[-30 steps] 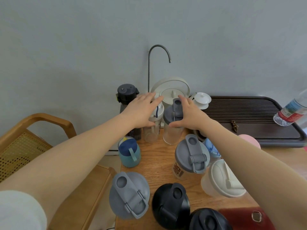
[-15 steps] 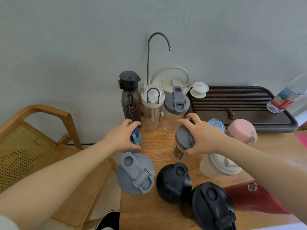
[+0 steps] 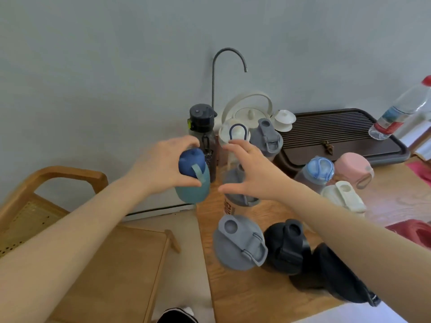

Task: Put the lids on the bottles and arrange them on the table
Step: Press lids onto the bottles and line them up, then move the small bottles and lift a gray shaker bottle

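My left hand [image 3: 161, 167] grips the small teal bottle [image 3: 192, 191] by its dark blue lid, at the table's left edge. My right hand [image 3: 253, 174] hovers with spread fingers over a clear bottle with a grey lid [image 3: 235, 201]; whether it touches the lid I cannot tell. Along the wall stand a black-lidded bottle [image 3: 201, 120], a white-lidded bottle [image 3: 234, 132] and a grey-lidded bottle [image 3: 268, 138]. Nearer me are a big grey-lidded bottle [image 3: 240, 243], two black ones [image 3: 285, 248] [image 3: 338, 278], a cream one [image 3: 342, 197], a light blue one [image 3: 318, 170] and a pink one [image 3: 353, 167].
A dark slatted tea tray [image 3: 338, 136] lies at the back right with a white teapot [image 3: 248, 108] and a lidded cup [image 3: 283, 120] beside it. A curved tap [image 3: 229, 57] rises behind. A plastic water bottle [image 3: 401, 113] leans at far right. A wooden chair [image 3: 70, 229] stands left of the table.
My left hand has closed round the teal bottle's lid and raised it. My right hand has let go of the grey-lidded clear bottle and spread its fingers above it. The view shifted.
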### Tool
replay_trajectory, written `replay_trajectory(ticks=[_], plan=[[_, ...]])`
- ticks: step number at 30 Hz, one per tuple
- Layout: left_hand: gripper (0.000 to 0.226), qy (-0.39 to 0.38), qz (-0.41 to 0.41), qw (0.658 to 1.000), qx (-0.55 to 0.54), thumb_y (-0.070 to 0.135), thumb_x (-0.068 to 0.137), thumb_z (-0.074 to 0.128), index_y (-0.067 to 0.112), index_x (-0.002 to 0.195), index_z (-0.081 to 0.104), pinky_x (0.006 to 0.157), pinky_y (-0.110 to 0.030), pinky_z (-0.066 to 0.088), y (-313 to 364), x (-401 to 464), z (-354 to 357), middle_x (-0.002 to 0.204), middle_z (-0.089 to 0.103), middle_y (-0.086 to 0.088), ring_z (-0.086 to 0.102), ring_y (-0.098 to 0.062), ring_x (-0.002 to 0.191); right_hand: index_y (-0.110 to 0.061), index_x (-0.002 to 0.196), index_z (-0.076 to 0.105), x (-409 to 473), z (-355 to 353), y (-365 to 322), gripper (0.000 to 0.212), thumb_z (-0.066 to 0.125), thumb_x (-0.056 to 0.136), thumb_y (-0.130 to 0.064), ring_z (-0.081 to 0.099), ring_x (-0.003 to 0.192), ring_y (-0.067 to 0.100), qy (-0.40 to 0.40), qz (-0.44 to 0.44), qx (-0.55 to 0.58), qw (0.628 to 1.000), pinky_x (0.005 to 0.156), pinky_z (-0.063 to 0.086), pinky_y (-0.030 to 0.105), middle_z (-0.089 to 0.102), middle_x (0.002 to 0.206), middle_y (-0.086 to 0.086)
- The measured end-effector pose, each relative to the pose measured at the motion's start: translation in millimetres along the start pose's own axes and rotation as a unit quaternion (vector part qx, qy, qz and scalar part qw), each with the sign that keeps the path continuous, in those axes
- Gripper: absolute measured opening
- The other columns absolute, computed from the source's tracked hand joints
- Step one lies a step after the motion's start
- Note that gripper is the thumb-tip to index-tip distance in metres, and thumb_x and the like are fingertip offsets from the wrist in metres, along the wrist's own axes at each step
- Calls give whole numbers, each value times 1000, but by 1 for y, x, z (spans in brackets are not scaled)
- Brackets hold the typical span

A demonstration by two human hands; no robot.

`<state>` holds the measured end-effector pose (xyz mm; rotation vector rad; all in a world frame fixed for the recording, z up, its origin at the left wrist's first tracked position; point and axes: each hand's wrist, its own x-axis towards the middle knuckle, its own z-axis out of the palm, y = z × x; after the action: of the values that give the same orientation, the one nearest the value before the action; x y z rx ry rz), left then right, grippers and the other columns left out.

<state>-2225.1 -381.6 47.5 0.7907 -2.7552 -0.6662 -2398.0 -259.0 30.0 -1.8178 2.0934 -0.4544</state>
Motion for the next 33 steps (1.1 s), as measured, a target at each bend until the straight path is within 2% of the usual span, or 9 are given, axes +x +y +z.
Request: replay_trajectory(ticks=[2, 4, 9, 13, 17, 20, 22, 25, 33], plan=[[68, 25, 37, 998, -39, 34, 55, 85, 25, 112, 49, 78, -31, 46, 12, 6, -21, 104, 58, 8, 55, -15, 95, -18, 139, 33, 2, -15, -16, 82, 75, 71, -37, 38, 126, 10, 24, -29, 98, 994, 99, 31, 15, 40, 141, -1], [71, 37, 66, 994, -76, 33, 51, 87, 26, 111, 49, 71, -20, 47, 26, 15, -37, 90, 56, 15, 57, -9, 81, -19, 136, 33, 5, -23, -29, 81, 79, 69, -27, 46, 113, 1, 28, -29, 176, 984, 90, 37, 7, 48, 128, -10], [74, 81, 122, 973, -179, 46, 43, 83, 36, 106, 46, 64, -12, 45, 56, 35, -48, 90, 54, 23, 56, 2, 70, -28, 119, 36, -3, -37, -32, 77, 83, 59, -23, 57, 93, -5, 176, -2, 254, 951, 78, 48, 12, 54, 103, -21], [71, 36, 152, 948, -279, 50, 57, 73, 45, 116, 34, 81, -14, 46, 65, 48, -22, 111, 48, 26, 54, 6, 94, -24, 113, 39, -32, -51, -5, 71, 82, 56, -25, 61, 92, 1, 268, 58, 266, 924, 80, 52, 23, 59, 102, -13], [74, -124, 102, 978, -135, 46, 71, 71, 29, 133, 34, 93, -26, 40, 57, 56, 30, 131, 45, 8, 46, -10, 119, -23, 116, 38, -69, -63, 37, 73, 84, 60, -14, 58, 90, -11, 306, 124, 267, 905, 84, 50, 25, 56, 102, -19], [90, -208, 105, 971, 56, 58, 66, 69, 29, 139, 24, 101, -40, 40, 59, 55, 66, 143, 33, 4, 33, -21, 129, -36, 112, 40, -90, -66, 64, 70, 83, 59, -20, 60, 103, 2, 310, 163, 301, 887, 90, 51, 37, 59, 106, -13], [92, -203, 104, 966, 125, 62, 65, 67, 30, 139, 23, 97, -44, 44, 63, 57, 80, 142, 31, 1, 32, -27, 127, -34, 113, 42, -97, -65, 76, 68, 80, 60, -16, 59, 107, 14, 310, 173, 335, 873, 91, 51, 41, 59, 111, -6], [87, -188, 69, 967, 154, 62, 66, 65, 30, 137, 26, 94, -45, 44, 65, 61, 86, 138, 33, -2, 34, -33, 123, -22, 118, 40, -102, -64, 88, 64, 75, 70, 2, 60, 98, 4, 313, 163, 362, 863, 83, 52, 27, 58, 107, -7], [79, -143, 24, 969, 200, 62, 73, 56, 26, 138, 30, 107, -46, 31, 43, 60, 81, 148, 26, -1, 20, -34, 134, -23, 122, 38, -95, -74, 110, 67, 73, 71, 2, 57, 104, 8, 283, 137, 350, 882, 88, 50, 29, 56, 111, -8]])
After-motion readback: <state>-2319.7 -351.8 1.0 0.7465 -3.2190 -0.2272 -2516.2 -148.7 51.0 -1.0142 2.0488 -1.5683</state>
